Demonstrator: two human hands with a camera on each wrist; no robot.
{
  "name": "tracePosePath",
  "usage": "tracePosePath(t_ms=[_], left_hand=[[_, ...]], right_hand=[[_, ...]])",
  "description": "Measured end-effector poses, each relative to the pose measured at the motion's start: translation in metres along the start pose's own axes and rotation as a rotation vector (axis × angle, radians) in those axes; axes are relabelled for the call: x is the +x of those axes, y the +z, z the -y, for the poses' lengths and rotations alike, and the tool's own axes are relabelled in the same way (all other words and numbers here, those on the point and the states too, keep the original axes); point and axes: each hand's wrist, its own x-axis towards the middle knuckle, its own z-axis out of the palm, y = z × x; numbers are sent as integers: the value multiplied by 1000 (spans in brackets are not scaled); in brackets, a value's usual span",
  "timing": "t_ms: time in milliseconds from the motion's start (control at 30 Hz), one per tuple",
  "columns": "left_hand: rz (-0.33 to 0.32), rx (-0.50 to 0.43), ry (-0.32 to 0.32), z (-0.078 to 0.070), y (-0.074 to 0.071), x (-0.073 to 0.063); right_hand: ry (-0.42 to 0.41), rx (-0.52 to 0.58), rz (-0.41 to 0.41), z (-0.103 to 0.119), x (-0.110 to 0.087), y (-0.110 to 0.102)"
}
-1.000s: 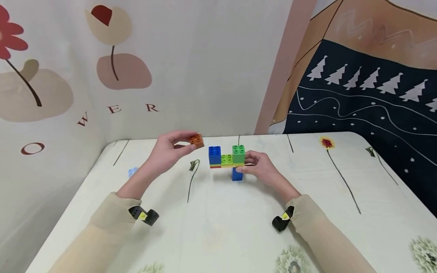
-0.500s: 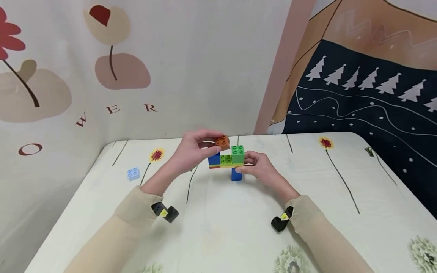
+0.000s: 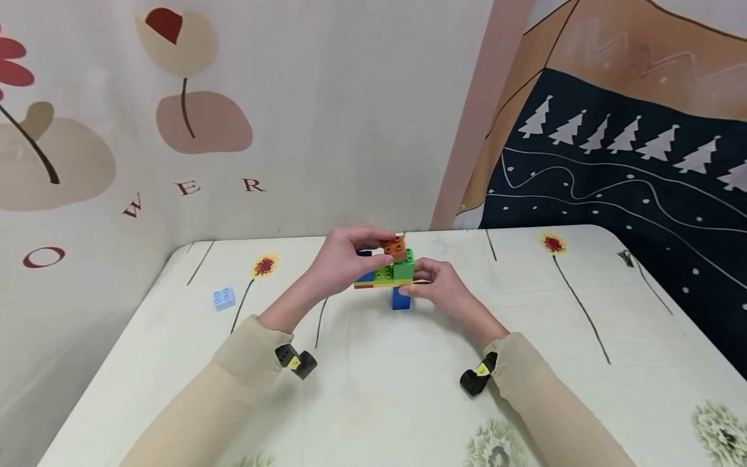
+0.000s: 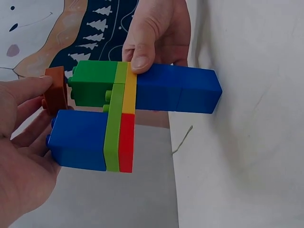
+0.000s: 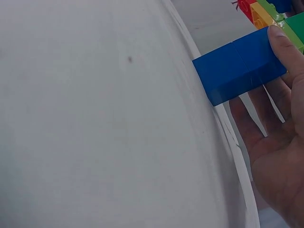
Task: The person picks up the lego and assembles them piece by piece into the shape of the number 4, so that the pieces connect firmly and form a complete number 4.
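My left hand [image 3: 341, 261] pinches an orange-brown building brick [image 3: 395, 248] between thumb and fingers. In the left wrist view, that brick sits right at the studs of the green brick [image 4: 95, 84] on a brick build. Below the green brick run thin lime, yellow and red [image 4: 127, 142] pieces, with a blue brick [image 4: 78, 142] on their other end. Two stacked blue bricks [image 5: 237, 64] form the column underneath. My right hand [image 3: 448, 288] holds the build from the right, its thumb where the yellow piece meets the column.
A light blue brick [image 3: 224, 298] lies on the table at the left. The table's cloth [image 3: 373, 376] has printed flowers. Behind it stands a patterned backdrop [image 3: 338, 117]. Black wrist cameras sit on both cuffs.
My left hand has carried the orange-brown brick rightward, past the blue brick and over to the green one. My right hand keeps its hold on the build, nearly still.
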Motion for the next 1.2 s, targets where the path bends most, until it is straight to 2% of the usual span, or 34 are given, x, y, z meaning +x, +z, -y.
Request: tracePosePath(t_ms=[267,800,967,1200], left_hand=[[24,18,-41,-2,1,7],[85,8,-57,1,0,14],[108,13,-30,2,1,17],[103,59,20,-1,2,17]], right_hand=[[-4,3,4,0,1,0],[11,-6,7,0,1,-1],[5,-4,5,0,0,-1],[13,-7,2,2,0,-1]])
